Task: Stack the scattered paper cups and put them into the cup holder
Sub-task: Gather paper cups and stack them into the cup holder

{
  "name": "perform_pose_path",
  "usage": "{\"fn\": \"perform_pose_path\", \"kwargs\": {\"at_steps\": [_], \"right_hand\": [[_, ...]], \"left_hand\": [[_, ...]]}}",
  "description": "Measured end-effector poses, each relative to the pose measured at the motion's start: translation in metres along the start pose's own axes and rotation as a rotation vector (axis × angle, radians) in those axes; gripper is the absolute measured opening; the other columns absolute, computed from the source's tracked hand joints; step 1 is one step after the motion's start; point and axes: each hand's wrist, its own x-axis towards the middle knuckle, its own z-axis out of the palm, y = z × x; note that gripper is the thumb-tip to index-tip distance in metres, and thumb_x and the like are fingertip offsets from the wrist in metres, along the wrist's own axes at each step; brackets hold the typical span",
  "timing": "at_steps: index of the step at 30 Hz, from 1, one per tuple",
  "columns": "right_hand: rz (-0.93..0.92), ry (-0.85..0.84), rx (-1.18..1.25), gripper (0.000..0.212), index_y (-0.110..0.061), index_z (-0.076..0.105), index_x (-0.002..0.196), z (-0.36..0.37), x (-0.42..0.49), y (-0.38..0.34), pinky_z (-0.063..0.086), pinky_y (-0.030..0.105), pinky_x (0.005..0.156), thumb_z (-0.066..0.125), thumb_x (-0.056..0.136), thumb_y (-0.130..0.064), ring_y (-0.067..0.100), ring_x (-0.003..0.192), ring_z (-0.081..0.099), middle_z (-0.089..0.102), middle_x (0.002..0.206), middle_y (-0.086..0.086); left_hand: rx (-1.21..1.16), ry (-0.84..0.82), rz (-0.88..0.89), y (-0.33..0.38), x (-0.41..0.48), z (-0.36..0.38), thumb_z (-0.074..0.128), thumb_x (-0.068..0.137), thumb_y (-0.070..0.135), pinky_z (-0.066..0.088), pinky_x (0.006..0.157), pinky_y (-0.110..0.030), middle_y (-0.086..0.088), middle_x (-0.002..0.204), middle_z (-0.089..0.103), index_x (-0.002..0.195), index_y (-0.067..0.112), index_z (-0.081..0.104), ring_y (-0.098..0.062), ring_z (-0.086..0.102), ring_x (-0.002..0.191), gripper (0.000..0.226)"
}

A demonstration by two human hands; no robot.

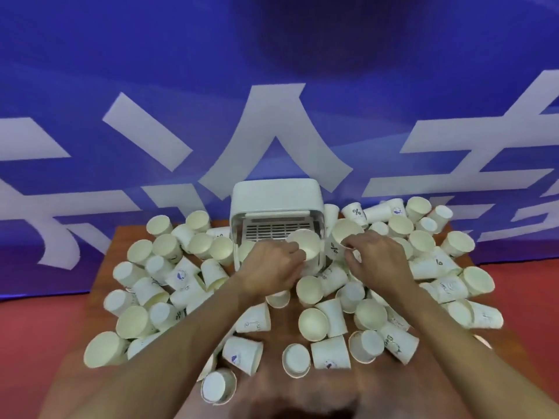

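Several white paper cups lie scattered over a brown table (332, 385), most on their sides. A white box-shaped cup holder (273, 196) stands at the table's far middle, its open front facing me. My left hand (269, 267) grips a cup (305, 247) at the holder's opening, fingers curled round its rim. Just to the right, my right hand (376, 258) pinches the rim of another cup (343, 237) marked with a percent sign. Both cups are tilted with their mouths toward me.
Cups crowd both sides of the holder and the table's left (136, 322) and right (472, 282) parts. A blue banner (272, 86) with large white characters hangs right behind the table. Red floor (30, 343) shows on both sides.
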Motion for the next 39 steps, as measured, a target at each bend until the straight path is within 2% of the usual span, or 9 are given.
{"fn": "perform_pose_path", "kwargs": {"at_steps": [4,7,10,14,20,28,33,39], "right_hand": [[-0.049,-0.055,0.065,0.011,-0.026,0.073,0.094,0.034,0.020,-0.041,0.053,0.031,0.060,0.066,0.086,-0.028,0.013,0.073,0.061,0.069,0.082,-0.004],[-0.128,-0.043,0.151,0.013,-0.025,0.074,0.097,0.067,0.031,-0.063,0.054,0.033,0.064,0.068,0.086,-0.024,0.014,0.080,0.064,0.071,0.086,-0.004],[-0.217,0.021,0.226,0.013,-0.019,0.076,0.095,0.100,0.040,-0.073,0.055,0.035,0.064,0.071,0.084,-0.015,0.018,0.082,0.065,0.071,0.085,0.000],[-0.291,0.154,0.254,0.016,-0.013,0.077,0.091,0.130,0.048,-0.078,0.053,0.035,0.064,0.075,0.079,-0.004,0.021,0.079,0.065,0.070,0.082,0.002],[-0.388,0.234,0.172,0.016,-0.014,0.075,0.086,0.153,0.056,-0.076,0.051,0.034,0.064,0.071,0.079,0.000,0.023,0.076,0.062,0.067,0.077,0.001],[-0.381,0.116,0.134,0.019,-0.013,0.076,0.086,0.173,0.051,-0.069,0.052,0.036,0.061,0.077,0.073,0.001,0.024,0.076,0.064,0.068,0.075,0.001],[-0.328,-0.051,0.123,0.021,-0.015,0.077,0.082,0.177,0.054,-0.074,0.054,0.033,0.060,0.080,0.067,-0.001,0.023,0.075,0.065,0.068,0.070,-0.001],[-0.301,-0.211,0.065,0.012,-0.021,0.072,0.077,0.181,0.062,-0.076,0.045,0.027,0.058,0.075,0.071,-0.011,0.017,0.075,0.061,0.063,0.065,-0.007]], "left_hand": [[0.038,0.014,-0.138,-0.041,-0.025,0.007,0.052,0.091,0.028,0.045,0.048,-0.032,0.000,0.071,0.058,0.078,0.016,0.064,-0.022,0.056,0.059,0.021],[0.073,0.005,-0.221,-0.067,-0.046,0.021,0.056,0.090,0.028,0.043,0.047,-0.029,0.001,0.069,0.059,0.077,0.018,0.066,-0.020,0.056,0.056,0.019],[0.087,0.008,-0.305,-0.090,-0.060,0.038,0.062,0.087,0.023,0.043,0.046,-0.030,-0.001,0.066,0.058,0.074,0.015,0.065,-0.023,0.054,0.052,0.015],[0.101,0.006,-0.360,-0.108,-0.065,0.059,0.059,0.088,0.020,0.042,0.048,-0.031,-0.003,0.065,0.056,0.073,0.014,0.063,-0.024,0.051,0.052,0.017],[0.099,-0.029,-0.415,-0.112,-0.063,0.077,0.058,0.089,0.022,0.044,0.048,-0.032,-0.002,0.067,0.058,0.075,0.015,0.066,-0.024,0.053,0.055,0.018],[0.080,-0.131,-0.383,-0.121,-0.058,0.104,0.061,0.088,0.018,0.044,0.049,-0.031,-0.002,0.069,0.058,0.075,0.015,0.067,-0.022,0.055,0.058,0.014],[0.056,-0.214,-0.394,-0.123,-0.057,0.123,0.063,0.087,0.015,0.049,0.050,-0.031,-0.002,0.072,0.061,0.076,0.015,0.070,-0.022,0.059,0.065,0.012],[0.033,-0.290,-0.411,-0.129,-0.060,0.138,0.073,0.085,0.016,0.052,0.054,-0.029,0.001,0.079,0.066,0.082,0.020,0.074,-0.017,0.064,0.076,0.005]]}}
